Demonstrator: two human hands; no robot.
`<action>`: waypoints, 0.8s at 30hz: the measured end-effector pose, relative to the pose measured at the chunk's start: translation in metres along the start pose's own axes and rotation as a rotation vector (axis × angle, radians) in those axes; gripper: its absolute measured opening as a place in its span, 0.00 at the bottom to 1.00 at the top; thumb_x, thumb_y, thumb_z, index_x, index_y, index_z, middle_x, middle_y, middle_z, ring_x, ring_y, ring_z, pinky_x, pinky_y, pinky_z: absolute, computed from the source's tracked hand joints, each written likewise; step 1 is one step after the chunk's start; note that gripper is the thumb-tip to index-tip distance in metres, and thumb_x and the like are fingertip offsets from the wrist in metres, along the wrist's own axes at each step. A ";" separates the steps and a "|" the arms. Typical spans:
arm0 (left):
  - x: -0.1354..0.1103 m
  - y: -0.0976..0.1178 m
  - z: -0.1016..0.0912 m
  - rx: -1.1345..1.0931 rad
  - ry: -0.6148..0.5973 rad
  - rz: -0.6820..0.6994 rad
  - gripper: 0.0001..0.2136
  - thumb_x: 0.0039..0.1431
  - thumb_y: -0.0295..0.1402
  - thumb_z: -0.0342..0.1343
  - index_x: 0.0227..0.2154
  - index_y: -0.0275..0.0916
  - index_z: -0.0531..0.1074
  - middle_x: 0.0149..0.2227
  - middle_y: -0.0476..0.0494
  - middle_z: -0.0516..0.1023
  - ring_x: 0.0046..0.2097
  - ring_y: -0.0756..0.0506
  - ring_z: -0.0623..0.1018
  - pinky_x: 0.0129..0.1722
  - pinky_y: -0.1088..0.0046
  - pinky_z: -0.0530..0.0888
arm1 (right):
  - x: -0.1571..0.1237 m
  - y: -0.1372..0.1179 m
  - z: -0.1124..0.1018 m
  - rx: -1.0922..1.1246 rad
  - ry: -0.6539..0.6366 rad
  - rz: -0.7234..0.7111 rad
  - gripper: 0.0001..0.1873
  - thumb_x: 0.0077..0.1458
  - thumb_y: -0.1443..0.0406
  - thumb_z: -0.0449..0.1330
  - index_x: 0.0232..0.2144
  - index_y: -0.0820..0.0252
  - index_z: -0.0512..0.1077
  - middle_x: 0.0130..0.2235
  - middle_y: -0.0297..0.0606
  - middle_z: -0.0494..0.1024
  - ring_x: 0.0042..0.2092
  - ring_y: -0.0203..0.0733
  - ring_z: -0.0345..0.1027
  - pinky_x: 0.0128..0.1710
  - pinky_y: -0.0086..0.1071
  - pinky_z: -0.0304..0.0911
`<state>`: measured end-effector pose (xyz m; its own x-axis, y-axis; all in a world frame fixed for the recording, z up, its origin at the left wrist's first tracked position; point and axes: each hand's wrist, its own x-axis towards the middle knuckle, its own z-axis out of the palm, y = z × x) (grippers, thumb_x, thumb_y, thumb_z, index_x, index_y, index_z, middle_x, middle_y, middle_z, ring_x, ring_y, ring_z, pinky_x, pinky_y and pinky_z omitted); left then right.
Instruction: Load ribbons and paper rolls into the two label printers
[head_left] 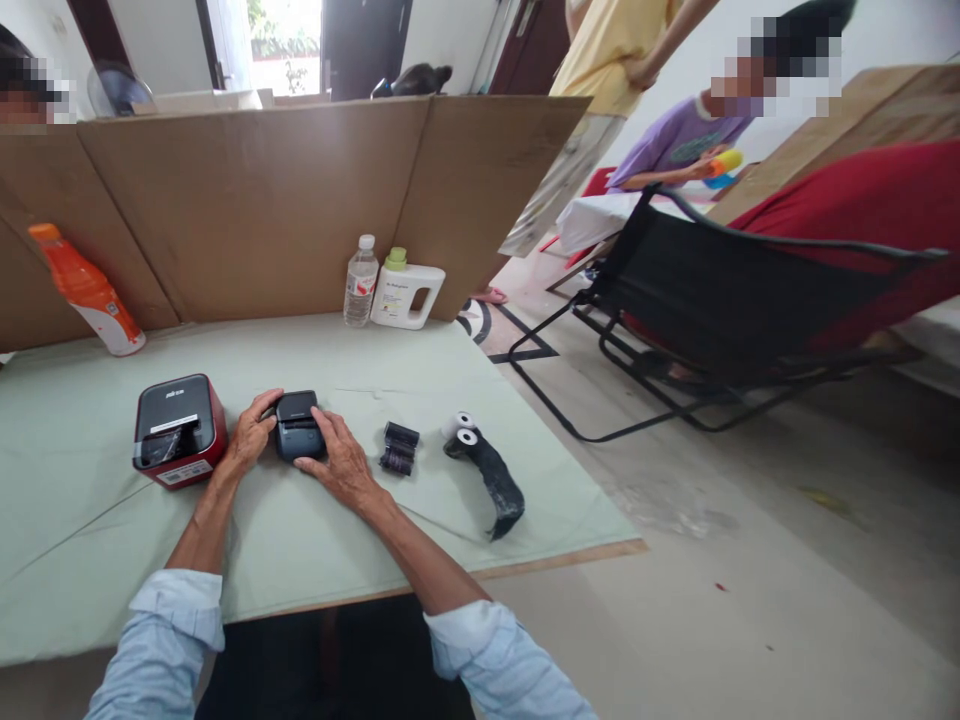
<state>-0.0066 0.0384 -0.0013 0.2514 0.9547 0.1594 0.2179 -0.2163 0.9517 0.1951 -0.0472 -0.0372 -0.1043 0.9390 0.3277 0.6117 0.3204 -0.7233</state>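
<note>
A small black portable printer point(300, 428) rests on the green-covered table between both hands. My left hand point(251, 437) grips its left side, fingers near the upper left corner. My right hand point(342, 458) clasps the opposite side, with the thumb at the lower edge and fingers at the upper right. Close to my left hand stands a larger red and black printer point(180, 430). Dark ribbon rolls point(400, 448) lie to the right of my right hand. Farther right are white-cored rolls point(466, 437) with a length of black ribbon point(504, 490) trailing off them.
Along the table's back stands a cardboard screen point(262, 200). Before it are a leaning orange bottle point(90, 295), a clear water bottle point(361, 282) and a white jug point(407, 297). A black folding chair point(690, 300) stands right of the table point(315, 570). Other people are beyond.
</note>
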 end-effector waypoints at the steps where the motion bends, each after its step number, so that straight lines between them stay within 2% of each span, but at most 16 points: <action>1: 0.000 0.000 0.000 -0.018 0.002 -0.016 0.28 0.51 0.25 0.56 0.57 0.38 0.79 0.64 0.38 0.76 0.69 0.38 0.71 0.73 0.57 0.59 | 0.000 0.000 0.000 -0.001 0.002 0.000 0.50 0.58 0.57 0.71 0.75 0.51 0.52 0.69 0.51 0.63 0.69 0.58 0.61 0.66 0.54 0.65; 6: -0.001 -0.003 0.001 -0.102 0.019 -0.111 0.29 0.49 0.25 0.56 0.57 0.41 0.79 0.65 0.41 0.75 0.69 0.37 0.70 0.73 0.56 0.59 | 0.000 0.000 0.001 -0.012 0.016 -0.002 0.51 0.58 0.57 0.71 0.75 0.50 0.51 0.69 0.51 0.64 0.69 0.59 0.61 0.66 0.55 0.65; 18: -0.002 -0.001 -0.004 -0.101 -0.067 -0.035 0.31 0.50 0.34 0.64 0.61 0.40 0.76 0.68 0.37 0.71 0.69 0.34 0.69 0.72 0.56 0.61 | 0.000 -0.001 -0.001 -0.006 0.007 -0.008 0.54 0.57 0.58 0.71 0.76 0.49 0.46 0.68 0.50 0.63 0.68 0.58 0.62 0.65 0.54 0.66; 24: 0.002 0.001 -0.003 -0.092 -0.027 -0.082 0.30 0.55 0.38 0.64 0.62 0.40 0.74 0.66 0.36 0.73 0.65 0.35 0.73 0.69 0.56 0.66 | 0.000 -0.001 -0.001 -0.003 0.034 -0.042 0.54 0.58 0.58 0.70 0.76 0.49 0.45 0.71 0.50 0.60 0.71 0.57 0.59 0.68 0.53 0.64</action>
<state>-0.0088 0.0408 0.0004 0.2622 0.9622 0.0736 0.1515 -0.1163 0.9816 0.1955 -0.0481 -0.0355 -0.1038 0.9198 0.3784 0.6093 0.3595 -0.7068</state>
